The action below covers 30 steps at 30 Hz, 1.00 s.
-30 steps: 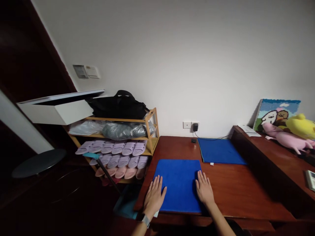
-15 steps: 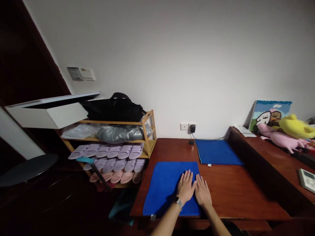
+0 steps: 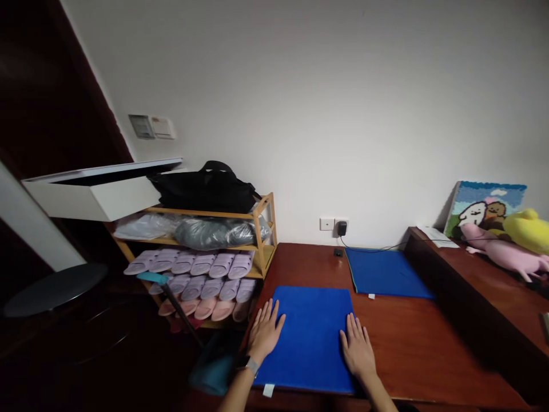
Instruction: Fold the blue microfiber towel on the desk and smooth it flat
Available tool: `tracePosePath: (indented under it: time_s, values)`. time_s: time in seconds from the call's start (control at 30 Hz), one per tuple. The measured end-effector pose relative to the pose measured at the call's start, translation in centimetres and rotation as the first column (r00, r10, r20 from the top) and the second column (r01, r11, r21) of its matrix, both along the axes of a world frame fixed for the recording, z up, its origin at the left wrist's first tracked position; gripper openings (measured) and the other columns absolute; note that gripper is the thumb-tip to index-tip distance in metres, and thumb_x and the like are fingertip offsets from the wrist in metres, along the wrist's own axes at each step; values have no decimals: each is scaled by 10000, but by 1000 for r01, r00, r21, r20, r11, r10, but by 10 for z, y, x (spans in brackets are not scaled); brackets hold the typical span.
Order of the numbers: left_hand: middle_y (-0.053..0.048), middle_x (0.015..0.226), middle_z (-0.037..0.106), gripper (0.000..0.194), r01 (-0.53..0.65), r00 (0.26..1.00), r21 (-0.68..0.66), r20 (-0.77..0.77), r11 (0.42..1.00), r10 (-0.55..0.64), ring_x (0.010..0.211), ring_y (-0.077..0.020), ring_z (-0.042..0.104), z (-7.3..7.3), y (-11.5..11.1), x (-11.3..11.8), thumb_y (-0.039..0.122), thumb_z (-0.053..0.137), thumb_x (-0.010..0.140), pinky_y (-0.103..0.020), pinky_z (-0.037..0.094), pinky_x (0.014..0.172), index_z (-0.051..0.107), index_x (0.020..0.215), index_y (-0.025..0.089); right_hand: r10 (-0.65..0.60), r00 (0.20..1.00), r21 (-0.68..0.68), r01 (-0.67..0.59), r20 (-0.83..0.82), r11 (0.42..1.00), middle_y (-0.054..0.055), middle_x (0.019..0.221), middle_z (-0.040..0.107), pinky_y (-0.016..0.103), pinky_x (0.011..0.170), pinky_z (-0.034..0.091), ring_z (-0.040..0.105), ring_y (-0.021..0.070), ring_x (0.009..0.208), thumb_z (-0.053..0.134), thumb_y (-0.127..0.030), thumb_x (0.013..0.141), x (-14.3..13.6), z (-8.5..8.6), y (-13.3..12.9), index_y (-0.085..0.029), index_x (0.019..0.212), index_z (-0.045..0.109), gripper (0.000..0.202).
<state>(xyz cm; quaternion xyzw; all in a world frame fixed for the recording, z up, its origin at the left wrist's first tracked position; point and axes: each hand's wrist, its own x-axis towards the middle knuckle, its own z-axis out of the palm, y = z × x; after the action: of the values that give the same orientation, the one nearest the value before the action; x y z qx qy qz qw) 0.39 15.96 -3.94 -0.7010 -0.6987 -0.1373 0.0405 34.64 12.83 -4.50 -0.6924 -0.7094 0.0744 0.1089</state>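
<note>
A blue towel point(image 3: 312, 337) lies flat on the dark wooden table point(image 3: 412, 343), near its front left corner. My left hand point(image 3: 265, 332) rests palm down on the towel's left edge, fingers spread. My right hand point(image 3: 357, 351) lies flat on the towel's right edge. Neither hand grips anything. A small white tag point(image 3: 268, 390) sticks out at the towel's front left corner. A second blue towel point(image 3: 388, 273) lies flat farther back on the table, by the wall.
A wooden shoe rack point(image 3: 261, 240) with several purple and pink slippers point(image 3: 206, 266) and a black bag point(image 3: 206, 187) stands to the left. A wall socket with charger point(image 3: 341, 228) sits behind the table. Plush toys point(image 3: 510, 249) and a picture point(image 3: 482, 209) rest on the raised shelf at right.
My left hand slid from beside my right hand across the towel to its left edge. The towel now lies flatter and squarer. The view shifted slightly.
</note>
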Motion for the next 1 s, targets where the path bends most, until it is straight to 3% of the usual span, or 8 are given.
tracePosePath:
  time_s: [0.13,0.3,0.53,0.67,0.77,0.83,0.9,1.0]
  values:
    - [-120,1645,353,691,5,1000,33,5,999,-5,1517,-277,339,-2,-1,5,603,264,1038,-505,269,1232,347,1595,202,-14,1000,-20,14,-1,1000,56,1651,299,529,1252,211,265,276,1540,179,-562,1011,-1,11,13,-160,1595,309,721]
    - [-129,1647,342,708,3,1000,14,-2,1000,-3,1521,-267,330,2,-5,10,610,254,1039,-485,266,1239,357,1590,177,34,999,-62,-35,-4,997,31,1683,216,456,1270,169,166,226,1566,189,-514,1022,-3,31,48,-148,1613,234,697]
    - [-133,1633,371,698,11,1000,5,-29,1000,-11,1514,-293,342,11,-3,8,597,290,1034,-513,262,1243,389,1577,172,23,1000,-41,-23,-14,999,45,1685,203,430,1279,134,163,211,1566,140,-492,1026,-2,14,60,-109,1608,216,701]
    - [-131,1656,321,663,124,992,92,-1,988,-124,1541,-270,278,35,12,67,531,247,1064,-501,241,1260,347,1591,141,21,1000,-85,-22,-12,996,22,1690,182,414,1280,129,144,203,1570,120,-467,1024,-3,19,60,-118,1613,190,688]
    - [-71,1668,318,618,400,914,80,34,913,-404,1550,-219,252,44,26,139,499,229,1077,-454,229,1274,289,1614,199,26,999,-118,-23,26,993,14,1697,149,406,1280,108,117,201,1574,108,-428,1019,-3,25,60,-118,1617,169,676]
    - [-58,1664,331,617,507,857,26,84,861,-508,1548,-209,260,42,34,177,516,220,1076,-438,222,1279,309,1608,217,47,998,-131,-40,50,991,19,1700,136,395,1279,92,102,195,1575,114,-386,1013,-2,26,60,-113,1617,176,666]
    - [-74,1655,349,643,516,851,-33,137,856,-507,1543,-217,276,36,40,195,548,200,1070,-443,223,1278,344,1595,205,60,996,-133,-51,65,990,24,1701,131,390,1278,83,96,192,1576,127,-363,1008,-2,26,59,-108,1617,180,662]
    - [-87,1655,341,677,468,877,-72,162,881,-453,1546,-220,267,27,45,179,585,183,1060,-453,209,1278,353,1592,202,39,997,-124,-29,74,992,32,1698,146,405,1278,99,115,201,1575,118,-387,1014,-3,25,59,-101,1617,173,670]
